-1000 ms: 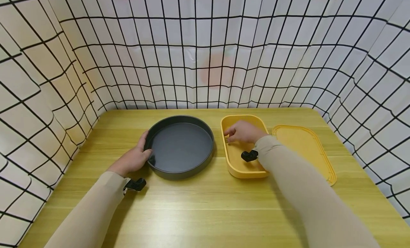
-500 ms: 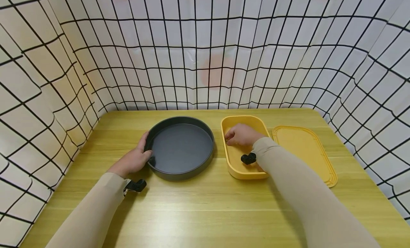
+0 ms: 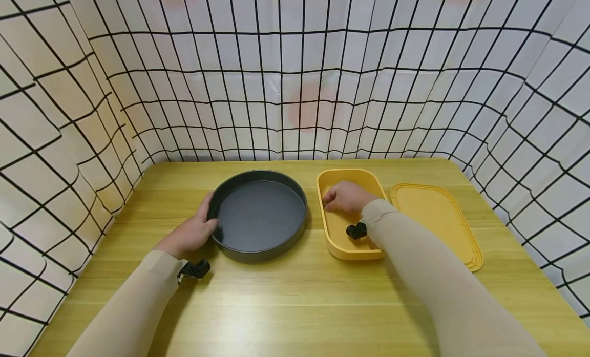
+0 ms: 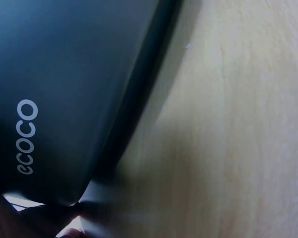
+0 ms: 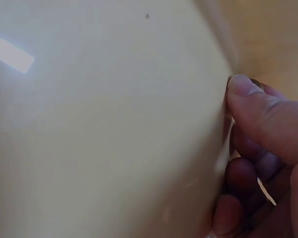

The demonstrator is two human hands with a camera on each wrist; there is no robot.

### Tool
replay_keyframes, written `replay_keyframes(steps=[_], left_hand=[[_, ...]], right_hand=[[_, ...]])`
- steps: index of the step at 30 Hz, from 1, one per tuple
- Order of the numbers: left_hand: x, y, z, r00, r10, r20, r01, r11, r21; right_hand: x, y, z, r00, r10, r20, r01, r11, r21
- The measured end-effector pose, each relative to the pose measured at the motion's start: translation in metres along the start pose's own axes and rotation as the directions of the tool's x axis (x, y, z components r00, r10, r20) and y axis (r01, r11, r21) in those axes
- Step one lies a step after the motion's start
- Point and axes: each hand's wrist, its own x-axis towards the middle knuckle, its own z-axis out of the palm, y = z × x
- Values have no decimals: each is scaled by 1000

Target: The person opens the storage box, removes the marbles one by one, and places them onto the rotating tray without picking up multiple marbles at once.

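Observation:
A round dark grey tray (image 3: 258, 216) with a raised rim sits left of centre. My left hand (image 3: 191, 231) grips its left rim, the thumb over the edge and the other fingers along the outside. White "ecoco" lettering shows on the tray in the left wrist view. Inside a yellow rectangular container (image 3: 338, 252), my right hand (image 3: 348, 195) is down near the left wall, fingers curled together. In the right wrist view, thumb and forefinger pinch a small dark-edged thing (image 5: 257, 83); most of it is hidden, so I cannot tell its kind.
A flat yellow lid (image 3: 435, 221) with a ridged edge lies right of the container. All stand on a wooden table (image 3: 276, 306). White sheeting behind black wire grid (image 3: 304, 90) encloses the back and both sides.
My right hand's fingertips have drawn together at the container's left wall, where a small golden thing showed under them before. My left hand stays on the tray. The view has tilted slightly up.

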Motion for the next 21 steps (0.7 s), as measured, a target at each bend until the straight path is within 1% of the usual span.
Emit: replay_keyframes(steps=[7, 17, 21], left_hand=[[0, 0, 0, 1000, 1, -4, -1, 1000, -10], [-1, 2, -1, 1000, -9, 6, 9, 999, -30], [-2, 2, 0, 1000, -8, 7, 8, 999, -33]], right_hand=[[0, 1, 0, 1000, 13, -6, -13, 1000, 15], [-1, -5, -2, 1000, -6, 0, 6, 999, -37], [0, -3, -3, 1000, -22, -9, 21, 999, -31]])
